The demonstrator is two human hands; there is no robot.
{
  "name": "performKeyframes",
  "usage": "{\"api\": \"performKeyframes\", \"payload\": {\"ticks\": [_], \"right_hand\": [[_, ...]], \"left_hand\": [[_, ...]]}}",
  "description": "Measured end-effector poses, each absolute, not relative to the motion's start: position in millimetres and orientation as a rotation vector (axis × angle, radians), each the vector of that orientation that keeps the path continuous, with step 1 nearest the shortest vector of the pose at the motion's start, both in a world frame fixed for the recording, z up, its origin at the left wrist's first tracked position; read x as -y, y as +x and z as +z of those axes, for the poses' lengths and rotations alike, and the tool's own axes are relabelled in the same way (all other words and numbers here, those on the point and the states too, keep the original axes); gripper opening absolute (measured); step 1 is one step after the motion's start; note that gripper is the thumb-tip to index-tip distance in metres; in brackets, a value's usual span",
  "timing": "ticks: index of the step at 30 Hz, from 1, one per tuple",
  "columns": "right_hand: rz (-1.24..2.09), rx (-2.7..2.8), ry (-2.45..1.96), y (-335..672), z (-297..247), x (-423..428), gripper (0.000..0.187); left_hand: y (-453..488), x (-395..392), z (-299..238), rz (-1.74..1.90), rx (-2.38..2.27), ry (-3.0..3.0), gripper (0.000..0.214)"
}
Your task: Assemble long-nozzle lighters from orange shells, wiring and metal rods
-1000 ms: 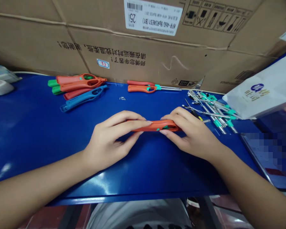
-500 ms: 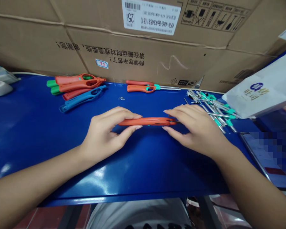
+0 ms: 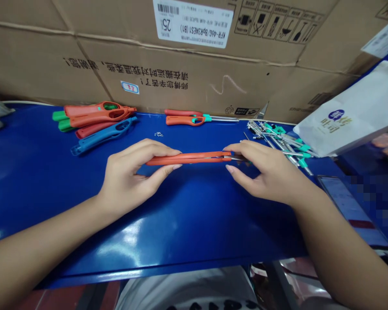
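Note:
My left hand pinches the left end of an orange long-reach lighter between thumb and fingers. The lighter is held edge-on above the blue table, and a seam runs along its casing halves. At its right end my right hand curls around the nose, fingertips on the upper edge and thumb just under it. A metal tube runs from the nose into the right palm, where its far part is hidden.
Behind stands a cardboard box. At the back left lie orange, red, green and blue lighter casings. Two lighters with tubes lie mid-back, near small pins. Right are metal tube parts, a white bag and a phone.
The view has shifted slightly, so the scene sits further left. The lighter has turned a little, its right end now higher, and more metal tube shows at its nose.

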State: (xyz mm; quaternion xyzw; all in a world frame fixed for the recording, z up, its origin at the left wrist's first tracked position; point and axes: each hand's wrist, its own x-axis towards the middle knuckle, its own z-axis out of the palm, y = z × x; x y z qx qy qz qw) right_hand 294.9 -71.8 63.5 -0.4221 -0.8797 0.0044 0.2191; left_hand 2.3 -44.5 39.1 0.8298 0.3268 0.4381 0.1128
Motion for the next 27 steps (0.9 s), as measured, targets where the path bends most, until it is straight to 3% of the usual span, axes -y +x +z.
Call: {"api": "performKeyframes", "payload": {"ticks": [18,24,27], "right_hand": [[-0.065,2.502,-1.049,304,66,67,0.021],[0.342,2.561,-1.275,295,52,68,0.020],[0.474,2.601,-1.327,290,44,64,0.020]], "left_hand": [[-7,28,38,1.094,-0.894,2.437,0.020],[-7,21,34,0.545,-0.863,2.491,0.028],[-6,20,31,0.469,-0.861,2.539,0.032]]}}
